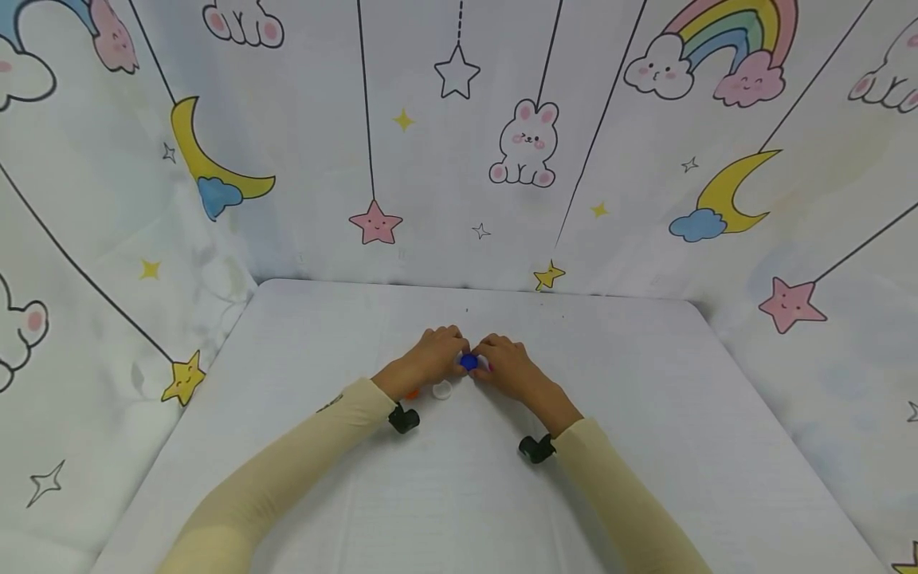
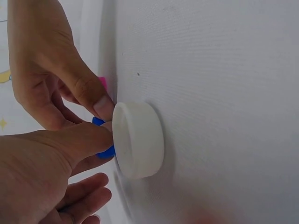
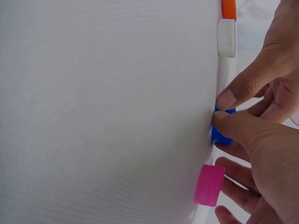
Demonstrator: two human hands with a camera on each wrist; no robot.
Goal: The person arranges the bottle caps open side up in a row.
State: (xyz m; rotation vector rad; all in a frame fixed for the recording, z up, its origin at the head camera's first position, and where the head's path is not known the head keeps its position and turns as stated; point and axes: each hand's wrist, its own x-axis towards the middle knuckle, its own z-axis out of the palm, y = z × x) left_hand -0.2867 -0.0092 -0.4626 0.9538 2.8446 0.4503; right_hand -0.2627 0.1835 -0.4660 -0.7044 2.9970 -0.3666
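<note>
Near the middle of the table, a small blue plastic cap sits between both hands. My left hand pinches it from the left, thumb on its near side. From the right, my right hand pinches the same cap, and the two thumb tips meet over it in the right wrist view. The fingers partly hide the blue cap in both wrist views. A pink cap stands on the table close under the right hand's other fingers. Nearer to me than the left hand is a white cap, its hollow side showing.
An orange cap lies beyond the white one in the right wrist view, partly under the left wrist in the head view. The white table ends at a back wall of cloth printed with stars, moons and rabbits.
</note>
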